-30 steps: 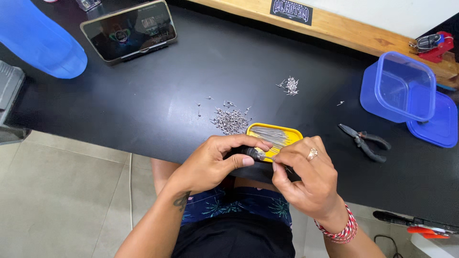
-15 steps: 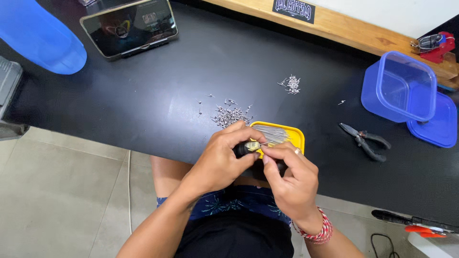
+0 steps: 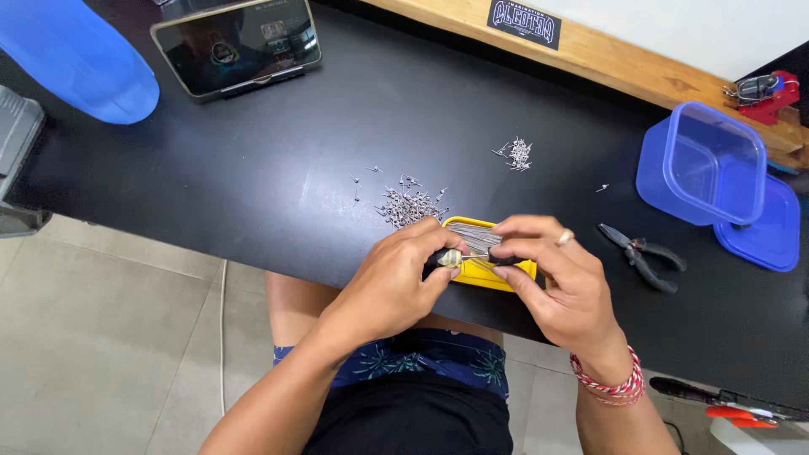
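Observation:
My left hand [image 3: 389, 285] and my right hand [image 3: 563, 286] meet just above a shallow yellow tray [image 3: 516, 271] of thin metal pins at the near table edge. The left fingers pinch a small pale bead [image 3: 451, 257] together with a dark piece beside it. A thin metal pin runs from the bead to my right fingertips, which pinch its other end with a small dark part. The right hand wears a ring and a red-and-white bracelet. What the dark pieces are is hidden by the fingers.
The black table [image 3: 253, 168] carries a heap of small metal pieces [image 3: 409, 205], a smaller heap [image 3: 518, 153], black pliers [image 3: 645, 257], a blue plastic box [image 3: 704, 164] on its lid, and a propped tablet [image 3: 238, 42]. A blue oval object [image 3: 72, 63] lies far left.
Both hands have come closer together over the yellow tray. The pale bead now shows between the fingertips, and the left hand grips more tightly.

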